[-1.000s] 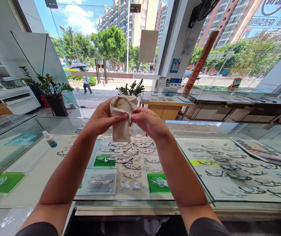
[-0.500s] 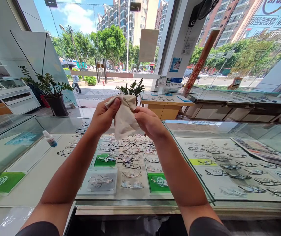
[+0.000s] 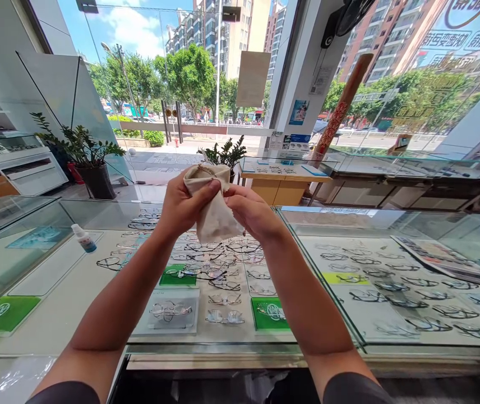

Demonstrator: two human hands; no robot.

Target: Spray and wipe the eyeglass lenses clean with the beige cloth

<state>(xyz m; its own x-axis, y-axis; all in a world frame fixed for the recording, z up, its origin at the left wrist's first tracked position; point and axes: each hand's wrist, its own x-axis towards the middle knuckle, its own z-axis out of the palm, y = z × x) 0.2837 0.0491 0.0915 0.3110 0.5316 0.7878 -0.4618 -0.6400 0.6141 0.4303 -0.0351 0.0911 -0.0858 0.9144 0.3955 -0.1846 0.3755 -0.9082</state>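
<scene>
Both my hands are raised above a glass display counter (image 3: 97, 336). My left hand (image 3: 181, 205) pinches a beige cleaning cloth (image 3: 215, 216) between thumb and fingers. My right hand (image 3: 252, 213) grips the cloth from the other side, and a thin bit of metal spectacle frame (image 3: 244, 231) pokes out below it. The rest of the spectacles is wrapped in the cloth and hidden. Under the glass below lie several rows of eyeglasses (image 3: 218, 269).
A small spray bottle (image 3: 84, 238) lies on the counter at the left. Green brand cards (image 3: 4, 312) sit in the case. A second glass case with eyeglasses (image 3: 391, 280) extends to the right. Potted plants (image 3: 84, 154) and glass shopfront stand behind.
My left thumb has slid back down over the cloth, which is bunched tighter between the hands. A passer-by outside has walked out of sight. The hands stay at the same height.
</scene>
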